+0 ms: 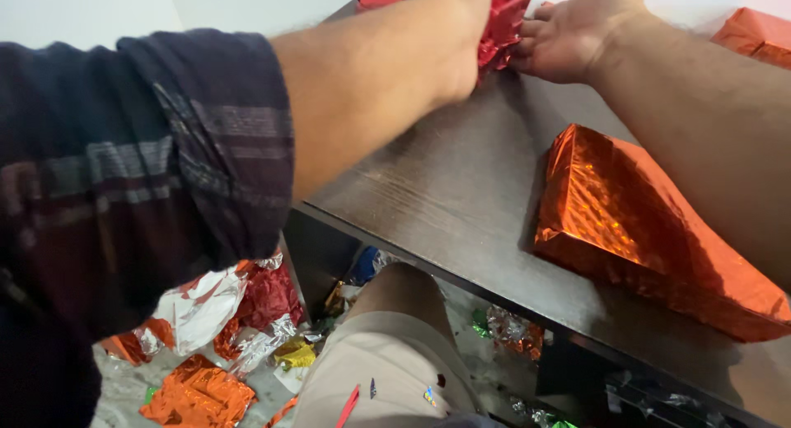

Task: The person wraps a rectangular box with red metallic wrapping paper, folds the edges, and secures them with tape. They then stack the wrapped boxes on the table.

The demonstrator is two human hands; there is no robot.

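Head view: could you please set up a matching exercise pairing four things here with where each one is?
1 red foil package
2 orange wrapped box
3 foil scraps
4 second orange package

A on the floor
B between both hands
C near edge of the dark table
D table's far right corner

Pairs: 1-B, 2-C, 3-A, 4-D. Left hand and right hand grip it.

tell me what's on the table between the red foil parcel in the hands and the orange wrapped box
Nothing: in the head view only bare dark table lies between the red foil parcel and the orange wrapped box.
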